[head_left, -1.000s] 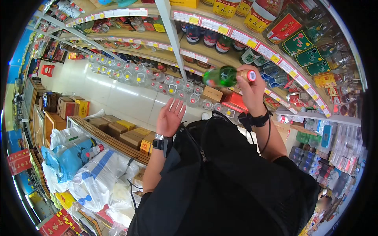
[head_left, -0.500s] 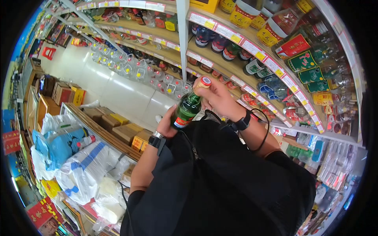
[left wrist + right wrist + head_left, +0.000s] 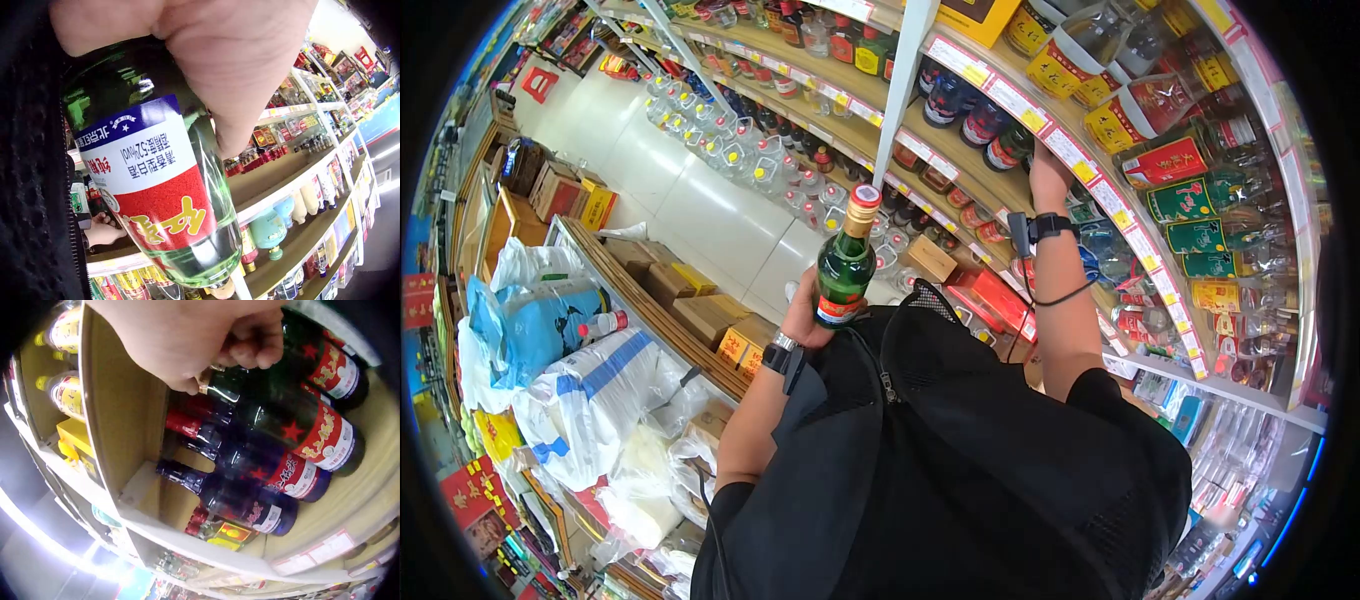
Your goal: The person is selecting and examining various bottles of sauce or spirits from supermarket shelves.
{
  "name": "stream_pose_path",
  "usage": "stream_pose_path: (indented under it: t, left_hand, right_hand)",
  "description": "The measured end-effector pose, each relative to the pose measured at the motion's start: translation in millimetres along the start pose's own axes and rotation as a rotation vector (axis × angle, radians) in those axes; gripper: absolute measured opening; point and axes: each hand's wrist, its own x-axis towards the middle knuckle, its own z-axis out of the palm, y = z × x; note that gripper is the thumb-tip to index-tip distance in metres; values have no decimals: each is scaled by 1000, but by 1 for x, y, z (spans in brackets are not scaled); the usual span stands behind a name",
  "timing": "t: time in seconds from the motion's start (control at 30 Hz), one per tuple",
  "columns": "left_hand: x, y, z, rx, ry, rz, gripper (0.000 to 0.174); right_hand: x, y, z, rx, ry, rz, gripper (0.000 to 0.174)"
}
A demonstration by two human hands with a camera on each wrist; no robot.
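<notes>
My left hand (image 3: pixel 802 318) grips a green glass liquor bottle (image 3: pixel 847 268) low on its body, close to my chest. The bottle stands nearly upright, its gold and red cap on top. In the left wrist view, its red, white and blue label (image 3: pixel 150 181) faces the camera. My right hand (image 3: pixel 1052 182) reaches into a middle shelf at the right. There, in the right wrist view, its curled fingers (image 3: pixel 250 350) pinch the neck of another green bottle (image 3: pixel 294 425) with a red and white label. Dark blue bottles (image 3: pixel 250 503) stand beside that one.
Price tags line the shelf edge (image 3: pixel 1040 130) just in front of the right forearm. Big yellow-labelled bottles (image 3: pixel 1120 115) fill the shelf above. Clear jugs (image 3: pixel 750 165) stand along the floor at the left. Cartons (image 3: pixel 700 310) and plastic bags (image 3: pixel 590 400) are at my left.
The green bottle has passed from my right hand to my left. My right hand has moved away to the right, into the shelf. My left hand, empty earlier, now holds the bottle.
</notes>
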Motion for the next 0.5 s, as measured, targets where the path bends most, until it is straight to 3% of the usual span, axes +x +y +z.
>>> stream_pose_path:
  t: [0.1,0.23,0.33,0.4,0.47,0.5]
  left_hand:
    - [-6,3,11,-4,29,42,51]
    - [-11,4,14,0,34,90,48]
    - [-10,3,-1,-19,27,63,43]
    - [-6,2,-15,-42,-18,64,41]
    - [-4,0,-23,-67,-62,61,39]
    - [-2,0,-24,-96,-90,66,37]
  right_hand:
    - [18,0,6,35,-156,143,49]
    - [27,15,18,-67,-155,46,49]
    - [19,-4,0,-29,-160,12,52]
    - [11,-14,-11,136,-231,27,48]
    - [1,-30,-23,73,-232,31,44]
    - [-1,-37,-28,171,-272,130,39]
